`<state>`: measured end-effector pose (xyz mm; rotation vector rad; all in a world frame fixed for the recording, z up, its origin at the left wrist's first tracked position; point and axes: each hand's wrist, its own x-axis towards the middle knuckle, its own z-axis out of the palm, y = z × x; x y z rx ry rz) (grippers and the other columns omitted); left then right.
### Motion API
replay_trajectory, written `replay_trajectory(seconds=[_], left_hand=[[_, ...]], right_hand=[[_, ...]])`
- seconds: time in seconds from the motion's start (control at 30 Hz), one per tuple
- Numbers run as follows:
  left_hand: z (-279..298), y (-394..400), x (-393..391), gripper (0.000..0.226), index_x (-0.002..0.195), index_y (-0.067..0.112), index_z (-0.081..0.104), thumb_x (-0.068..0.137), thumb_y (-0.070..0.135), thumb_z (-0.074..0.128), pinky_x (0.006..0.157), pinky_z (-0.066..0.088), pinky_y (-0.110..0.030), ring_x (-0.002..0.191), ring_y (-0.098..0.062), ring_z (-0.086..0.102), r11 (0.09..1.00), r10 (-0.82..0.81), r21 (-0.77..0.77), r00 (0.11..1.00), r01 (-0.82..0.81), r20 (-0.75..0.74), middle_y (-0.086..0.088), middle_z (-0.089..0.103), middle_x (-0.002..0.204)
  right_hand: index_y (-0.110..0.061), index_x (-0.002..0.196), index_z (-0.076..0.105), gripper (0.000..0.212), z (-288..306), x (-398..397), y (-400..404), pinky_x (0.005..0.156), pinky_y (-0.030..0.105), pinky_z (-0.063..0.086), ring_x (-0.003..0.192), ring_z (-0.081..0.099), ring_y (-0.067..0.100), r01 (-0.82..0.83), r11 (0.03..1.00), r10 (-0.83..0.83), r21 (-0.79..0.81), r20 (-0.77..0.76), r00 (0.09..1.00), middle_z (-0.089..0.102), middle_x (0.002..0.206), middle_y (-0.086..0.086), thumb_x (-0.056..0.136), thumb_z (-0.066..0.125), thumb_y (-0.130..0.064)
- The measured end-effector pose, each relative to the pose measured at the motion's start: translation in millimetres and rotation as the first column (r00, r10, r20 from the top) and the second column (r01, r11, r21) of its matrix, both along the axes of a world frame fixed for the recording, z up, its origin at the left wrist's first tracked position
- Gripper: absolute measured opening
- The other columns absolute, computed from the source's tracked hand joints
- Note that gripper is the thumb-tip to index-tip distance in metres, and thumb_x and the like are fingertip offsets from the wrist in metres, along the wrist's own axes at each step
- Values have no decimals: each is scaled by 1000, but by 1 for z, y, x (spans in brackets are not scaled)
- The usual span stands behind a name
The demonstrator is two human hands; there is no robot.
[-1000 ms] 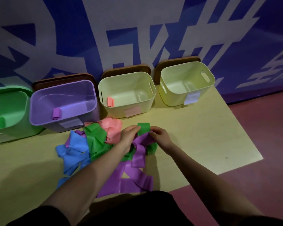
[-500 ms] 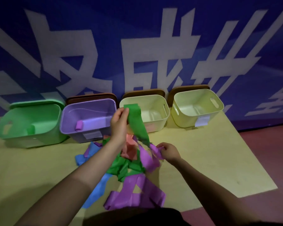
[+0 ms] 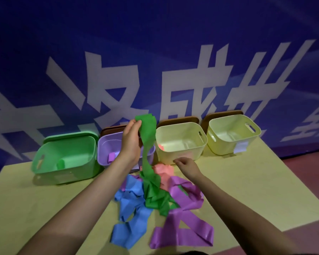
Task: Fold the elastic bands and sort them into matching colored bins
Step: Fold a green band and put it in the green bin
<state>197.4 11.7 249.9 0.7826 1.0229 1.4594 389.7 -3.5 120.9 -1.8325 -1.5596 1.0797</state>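
Left hand (image 3: pixel 130 142): raised above the worktop, in front of the purple bin; the top end of the green band is pinched between thumb and fingers (image 3: pixel 136 122).
Right hand (image 3: pixel 186 163): held low over the far edge of the pile, just before the cream bin; the fingers are loosely curled and nothing is seen to be held in them.
Green band (image 3: pixel 148 144): held up at its upper end, hanging down in a twisted strip; its lower part is bunched in the middle of the pile.
Pile on the worktop (image 3: pixel 247 184): a blue band (image 3: pixel 132 207) lies on the left, a purple band (image 3: pixel 184 218) on the right, and a pink band (image 3: pixel 164 172) at the back, all partly overlapped by the green one.
Green bin (image 3: pixel 66 159): placed farthest left; a small green roll (image 3: pixel 60 164) is seen inside.
Purple bin (image 3: pixel 107 150): second in the row, partly hidden by the left hand; a folded purple piece (image 3: pixel 111 157) lies inside.
Cream bin (image 3: pixel 180 142): third in the row; a pink piece (image 3: pixel 161 147) is seen at its left inner wall.
Yellow bin (image 3: pixel 232 133): farthest right; a pale label is fixed to its front.
Backdrop: a blue wall (image 3: pixel 155 43) with large white characters is seen behind the bins.
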Motion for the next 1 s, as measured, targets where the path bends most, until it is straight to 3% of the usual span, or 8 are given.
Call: replay_trajectory(seconds=[0.17, 0.27, 0.4, 0.6, 0.73, 0.83, 0.9, 1.0], left_hand=[[-3, -26, -32, 18, 104, 10, 62, 98, 7, 45, 72, 50, -23, 79, -12, 64, 995, -44, 74, 977, 60, -207, -9, 67, 93], [-6, -44, -49, 22, 114, 5, 57, 97, 0, 45, 69, 52, -18, 76, -6, 66, 991, -61, 98, 958, 91, -279, -7, 68, 94], [-7, -68, -68, 31, 108, 21, 58, 97, -4, 43, 66, 50, -14, 73, -1, 67, 986, -94, 100, 936, 136, -340, 8, 73, 79], [-9, -88, -91, 34, 107, 24, 57, 97, -5, 42, 68, 52, -16, 73, -4, 68, 986, -91, 95, 917, 138, -388, 9, 73, 77], [-11, -96, -104, 37, 102, 30, 60, 96, -3, 45, 67, 46, -23, 78, -22, 58, 987, -52, 115, 905, 110, -423, -5, 66, 79], [-9, -106, -113, 37, 98, 34, 57, 96, -2, 47, 66, 44, -15, 74, -11, 58, 987, -29, 133, 903, 94, -428, 7, 65, 73], [-4, -111, -119, 33, 91, 31, 55, 96, 0, 47, 64, 43, -6, 67, 10, 58, 990, -9, 127, 912, 67, -410, 24, 66, 67], [-1, -107, -130, 22, 78, 16, 60, 96, 8, 51, 65, 42, -18, 67, -4, 54, 983, 32, 178, 902, 50, -430, 10, 62, 69]], right_hand=[[-10, 100, 69, 35, 87, -63, -8, 69, 19, 50, 78, 64, 5, 45, 992, 21, 117, -510, 860, 69, 85, -2, 103, 37, -25], [-10, 96, 69, 33, 117, -90, -18, 66, 16, 49, 72, 63, 3, 36, 986, 75, 165, -618, 782, 68, 81, 0, 102, 41, -26], [-9, 88, 70, 14, 125, -117, -26, 64, 23, 46, 64, 55, 7, 55, 965, 117, 257, -607, 786, 63, 69, -3, 94, 57, -10], [-12, 80, 71, 24, 127, -140, -43, 60, 23, 43, 63, 52, 14, 97, 952, 132, 291, -675, 726, 61, 65, -2, 94, 52, -4], [-13, 79, 68, 13, 132, -155, -47, 58, 20, 44, 59, 54, 6, 53, 935, 166, 350, -565, 808, 62, 62, -10, 89, 63, -7], [-12, 79, 68, 13, 132, -167, -48, 58, 20, 44, 57, 53, 2, 52, 929, 164, 366, -535, 829, 62, 59, -12, 88, 63, -4], [-10, 80, 68, 14, 132, -174, -50, 58, 20, 44, 57, 52, 3, 43, 926, 178, 375, -536, 825, 60, 57, -11, 89, 61, -3], [-12, 77, 66, 19, 131, -185, -53, 59, 21, 45, 57, 52, 3, 3, 922, 218, 388, -523, 824, 59, 57, -11, 91, 59, -2]])
